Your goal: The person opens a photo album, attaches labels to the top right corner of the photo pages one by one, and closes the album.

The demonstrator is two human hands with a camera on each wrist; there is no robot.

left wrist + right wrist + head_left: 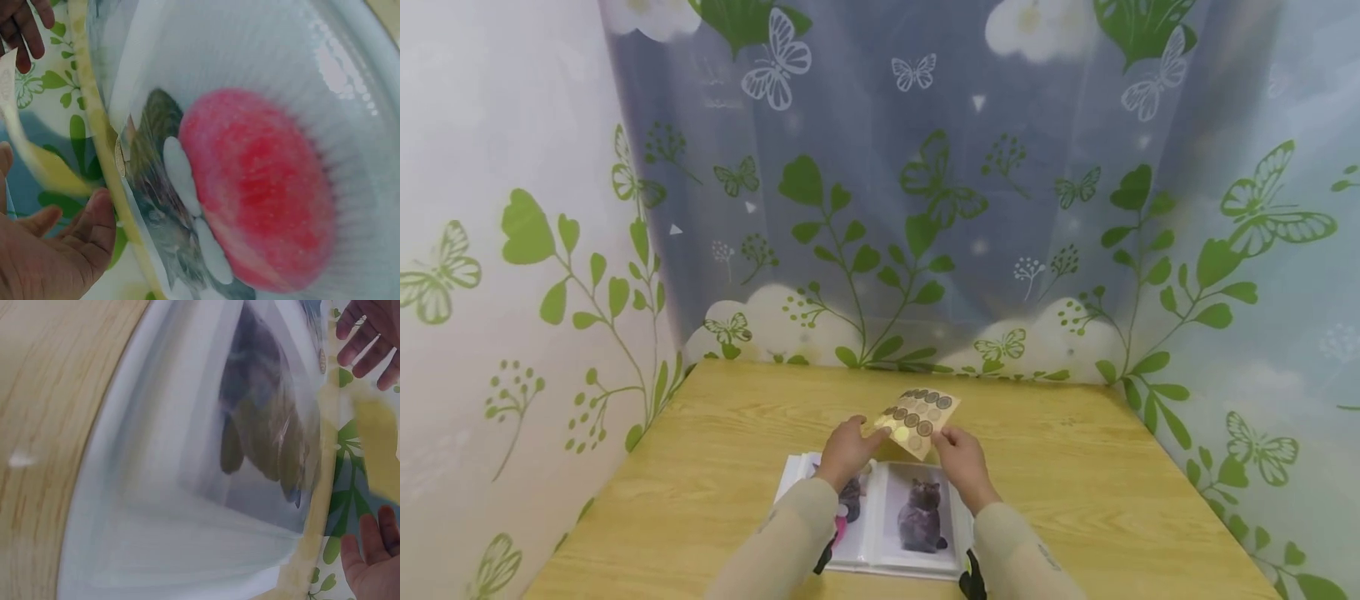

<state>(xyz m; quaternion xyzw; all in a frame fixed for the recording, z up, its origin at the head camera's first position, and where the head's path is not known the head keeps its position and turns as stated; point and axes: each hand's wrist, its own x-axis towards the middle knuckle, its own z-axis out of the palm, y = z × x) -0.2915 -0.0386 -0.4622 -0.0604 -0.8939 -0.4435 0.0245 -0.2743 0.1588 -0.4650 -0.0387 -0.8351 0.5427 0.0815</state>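
A sheet of round stickers (917, 421), printed in dark and gold circles, is held tilted above the table. My left hand (846, 454) pinches its left edge, the thumb on its face. At its right edge my right hand (964, 462) grips the lower corner between thumb and fingers. Below both hands an open photo album (871, 557) lies flat, with a dark cat picture (921, 517) on its right page. In the left wrist view a large pink shape (262, 194) shows on the left page. The sheet (378, 447) is blurred in the right wrist view.
The album rests on a wood-grain table (1090, 467) near its front edge. Printed curtains (880, 208) with green leaves and butterflies enclose the table at the back and both sides. Dark straps (973, 575) show by the wrists.
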